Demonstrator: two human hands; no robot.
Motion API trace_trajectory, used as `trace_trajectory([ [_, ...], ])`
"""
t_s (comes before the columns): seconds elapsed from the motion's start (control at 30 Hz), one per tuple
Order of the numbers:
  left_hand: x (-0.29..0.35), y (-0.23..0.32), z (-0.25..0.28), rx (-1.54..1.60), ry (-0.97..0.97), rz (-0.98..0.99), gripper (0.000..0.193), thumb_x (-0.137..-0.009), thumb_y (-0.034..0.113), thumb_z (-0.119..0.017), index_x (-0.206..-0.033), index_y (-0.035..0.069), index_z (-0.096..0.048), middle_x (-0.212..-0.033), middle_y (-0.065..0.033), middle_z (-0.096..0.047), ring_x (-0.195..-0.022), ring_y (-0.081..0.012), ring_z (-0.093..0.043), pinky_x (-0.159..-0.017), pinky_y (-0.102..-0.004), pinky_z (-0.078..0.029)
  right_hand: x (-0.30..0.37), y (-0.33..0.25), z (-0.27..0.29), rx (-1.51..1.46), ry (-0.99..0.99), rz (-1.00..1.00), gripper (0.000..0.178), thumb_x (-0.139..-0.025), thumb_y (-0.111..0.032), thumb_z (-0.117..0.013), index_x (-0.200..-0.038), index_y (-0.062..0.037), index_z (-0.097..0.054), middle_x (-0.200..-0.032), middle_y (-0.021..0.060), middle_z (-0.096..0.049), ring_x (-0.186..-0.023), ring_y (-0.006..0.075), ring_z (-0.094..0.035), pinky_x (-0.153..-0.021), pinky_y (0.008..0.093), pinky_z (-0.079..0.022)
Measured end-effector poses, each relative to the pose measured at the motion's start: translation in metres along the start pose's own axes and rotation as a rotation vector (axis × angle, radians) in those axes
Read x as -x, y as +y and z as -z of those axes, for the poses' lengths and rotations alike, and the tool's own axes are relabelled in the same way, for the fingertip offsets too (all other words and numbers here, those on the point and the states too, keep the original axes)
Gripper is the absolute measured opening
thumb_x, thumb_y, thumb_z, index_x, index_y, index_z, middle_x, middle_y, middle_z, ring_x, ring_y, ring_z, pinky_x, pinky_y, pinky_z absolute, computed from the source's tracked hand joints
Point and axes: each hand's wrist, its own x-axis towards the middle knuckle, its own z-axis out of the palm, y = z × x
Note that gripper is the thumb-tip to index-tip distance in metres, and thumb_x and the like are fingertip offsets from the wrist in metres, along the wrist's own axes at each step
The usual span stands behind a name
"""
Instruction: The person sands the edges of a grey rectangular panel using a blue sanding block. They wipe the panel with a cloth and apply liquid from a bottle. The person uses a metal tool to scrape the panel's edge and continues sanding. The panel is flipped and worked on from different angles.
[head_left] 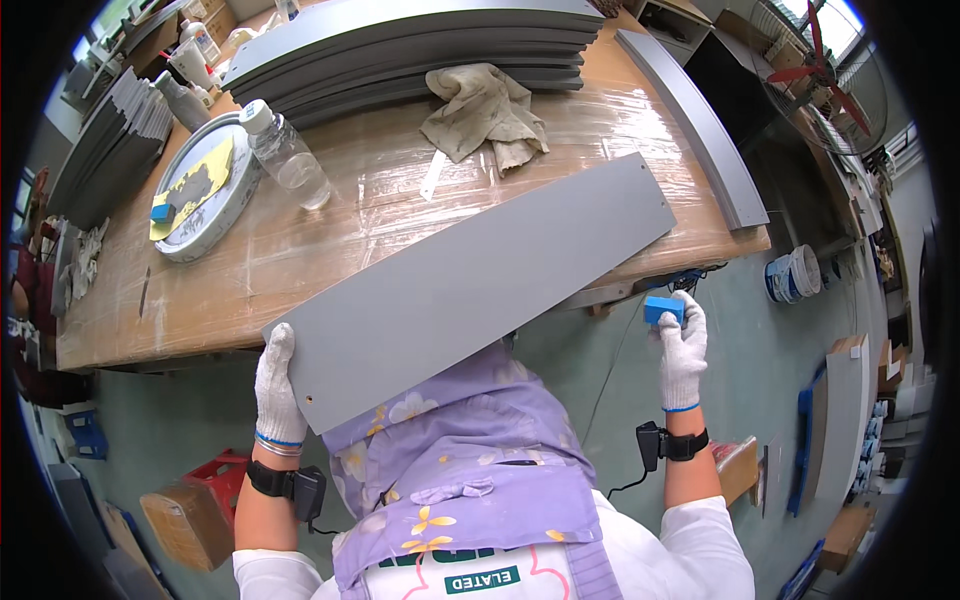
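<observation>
A long grey panel (470, 285) lies slanted across the front edge of the wooden workbench (300, 260), its near end overhanging toward my body. My left hand (275, 385), in a white glove, grips that near left corner. Off the bench's right front corner, my gloved right hand (682, 345) is raised over the floor and holds a small blue block (662, 308) between its fingers.
A stack of grey panels (420, 45), a crumpled rag (485, 110), a clear plastic bottle (287, 155) and a round metal tray (205, 190) with yellow sheet and a blue block sit on the bench. A curved grey strip (700, 130) lies along its right edge. Buckets (795, 272) and a fan (825, 70) stand to the right.
</observation>
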Motion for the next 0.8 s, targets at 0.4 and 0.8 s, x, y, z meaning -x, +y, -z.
trace_trajectory([
  [0.4, 0.011, -0.049, 0.044, 0.534, -0.032, 0.209, 0.085, -0.096, 0.07, -0.035, -0.141, -0.001, -0.045, -0.135, -0.0138, -0.058, -0.12, -0.0272, -0.059, -0.102, -0.0372, -0.048, -0.007, -0.063, -0.104, -0.271, -0.441, 0.122, 0.046, -0.101, -0.025, -0.058, -0.136, 0.0002, -0.044, -0.125, 0.0113, -0.055, -0.112, 0.0189, -0.055, -0.102, 0.0347, -0.046],
  [0.8, 0.046, -0.077, 0.073, 0.821, -0.187, 0.302, 0.1, -0.092, 0.079, -0.017, -0.15, -0.002, -0.031, -0.142, -0.0247, -0.048, -0.126, -0.0386, -0.054, -0.106, -0.0582, -0.043, 0.136, -0.156, -0.295, 0.059, -1.514, -0.27, 0.041, -0.093, -0.011, -0.062, -0.132, -0.0039, -0.051, -0.124, 0.0092, -0.061, -0.111, 0.0168, -0.058, -0.095, 0.0325, -0.049],
])
